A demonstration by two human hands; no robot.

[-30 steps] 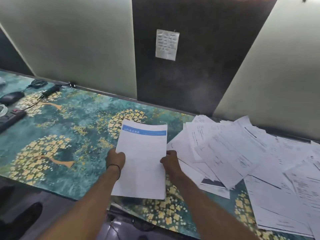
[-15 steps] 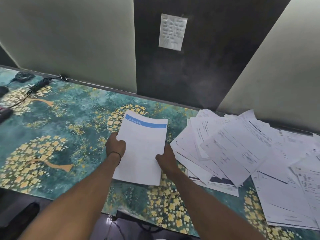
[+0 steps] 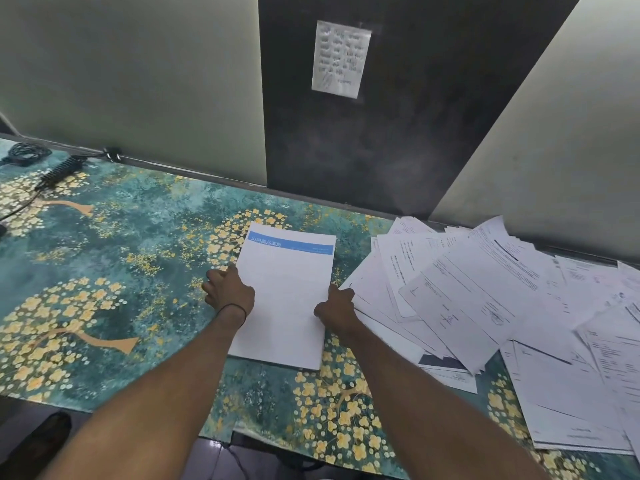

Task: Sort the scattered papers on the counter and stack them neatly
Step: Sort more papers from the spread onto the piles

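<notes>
The person is holding a white sheet [image 3: 287,292] with a blue band across its top; it is lying flat at the centre of the frame on the green and yellow patterned surface [image 3: 138,237]. The left hand [image 3: 230,294] is gripping its left edge with fingers curled, and the right hand [image 3: 336,308] is gripping the right edge the same way; whether this is one sheet or a few squared together I cannot tell. The rest of the papers [image 3: 485,299] are lying fanned and overlapping at the right of the frame, just beside the right hand and reaching close to the near edge at lower right. To me it looks as though a neat pile is only being started, with nearly all the sorting left.

What is worrying me is how close that heap is; the right hand is touching or almost touching its nearest leaves, so drawing it away carelessly could be dragging loose ones across the tidy sheet or skewing it. The sheet's near end is lying close to the front lip of the surface; a nudge toward the body could be tipping it off. Thin paper is likely sliding easily here; disturbing the heap may be sending its lower-right leaves to the floor. A note [image 3: 341,58] is hanging on the dark panel at the top; cables [image 3: 24,155] are lying at upper left, well apart.
</notes>
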